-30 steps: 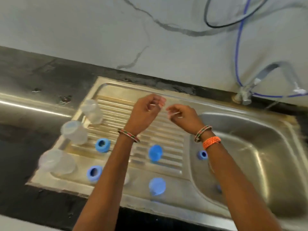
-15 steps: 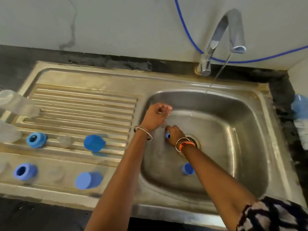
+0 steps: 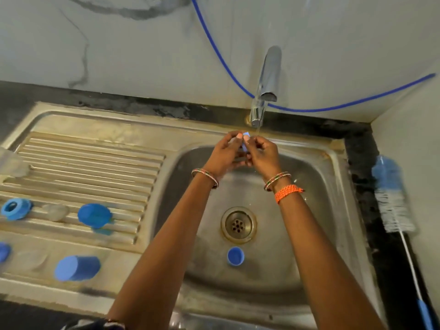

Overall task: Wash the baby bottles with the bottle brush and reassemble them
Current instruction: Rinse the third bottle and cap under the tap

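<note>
Steel sink (image 3: 333, 163): both hands, left hand (image 3: 222, 154) & right hand (image 3: 260, 154), have lifted from basin, grip pinching small blue part (image 3: 245, 140) under running tap (image 3: 267, 77); rinsing now.

Two bare forearms, no sleeves down to the wrists. On the left wrist, a pair of thin bangles (image 3: 205, 177), beaded-looking, in red, green and pale metal, stacked close together. On the right wrist, matching thin bangles (image 3: 277, 180) in the same red, green and silvery mix. Just behind them, toward the elbow, a braided orange thread band (image 3: 287, 192), knotted, with a short loose tail sticking out to the side. Left hand (image 3: 226, 154) and right hand (image 3: 260, 154) both bare, no rings to make out, nails short and pale. At the bottom edge, a sliver of dark patterned fabric (image 3: 100, 325), black with light markings.
</note>
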`<state>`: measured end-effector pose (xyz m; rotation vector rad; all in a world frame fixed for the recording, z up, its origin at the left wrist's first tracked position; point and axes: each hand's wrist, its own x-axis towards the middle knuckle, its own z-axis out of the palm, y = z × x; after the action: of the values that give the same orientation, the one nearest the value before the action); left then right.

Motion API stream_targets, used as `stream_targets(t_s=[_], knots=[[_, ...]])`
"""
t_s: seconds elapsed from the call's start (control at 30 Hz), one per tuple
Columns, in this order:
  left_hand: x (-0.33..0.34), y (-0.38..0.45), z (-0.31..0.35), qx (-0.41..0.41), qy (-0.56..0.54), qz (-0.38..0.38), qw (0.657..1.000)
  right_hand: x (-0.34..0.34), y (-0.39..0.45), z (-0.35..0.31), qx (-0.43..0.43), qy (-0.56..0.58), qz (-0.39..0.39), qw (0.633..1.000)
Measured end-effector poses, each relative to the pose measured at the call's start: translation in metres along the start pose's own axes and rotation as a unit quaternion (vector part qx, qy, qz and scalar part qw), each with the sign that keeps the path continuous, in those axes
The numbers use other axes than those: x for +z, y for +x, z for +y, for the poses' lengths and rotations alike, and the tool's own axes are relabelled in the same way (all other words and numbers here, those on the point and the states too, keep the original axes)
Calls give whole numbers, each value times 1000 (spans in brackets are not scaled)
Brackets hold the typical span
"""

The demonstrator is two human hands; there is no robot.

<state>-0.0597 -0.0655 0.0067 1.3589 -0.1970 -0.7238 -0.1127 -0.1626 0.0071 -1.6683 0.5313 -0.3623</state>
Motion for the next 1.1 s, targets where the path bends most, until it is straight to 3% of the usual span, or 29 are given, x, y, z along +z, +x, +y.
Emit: stream_targets(t_s=[0.1, 0.23, 0.33, 0.43, 0.6, 0.77, 0.87, 0.97, 1.03, 1.1], knots=[[21, 6, 1, 25, 60, 64, 996, -2, -5, -6, 1, 33, 25, 999], [41, 12, 2, 120, 109, 118, 980, -3, -17, -2, 16, 101, 14, 995], [48, 18, 3, 83, 81, 104, 988, -8, -18, -3, 61, 239, 3, 969], [50, 16, 2, 2, 6, 84, 996, 0, -11, -4, 46, 145, 50, 987], [52, 0, -7, -7, -89, 45, 995, 1, -1, -18, 84, 99, 144, 981], [38, 10, 12, -94, -248, 70, 962, 2, -9, -16, 40, 76, -9, 996], [34, 13, 18, -112, -314, 62, 941, -6, -4, -19, 48, 145, -15, 988], [37, 2, 13, -61, -228, 40, 971, -5, 3, -25, 91, 101, 31, 990], [36, -1, -2, 31, -86, 52, 994, -3, 5, -31, 107, 23, 61, 992], [32, 1, -11, 156, 34, 63, 985, -4, 4, -34, 114, -9, 97, 989]])
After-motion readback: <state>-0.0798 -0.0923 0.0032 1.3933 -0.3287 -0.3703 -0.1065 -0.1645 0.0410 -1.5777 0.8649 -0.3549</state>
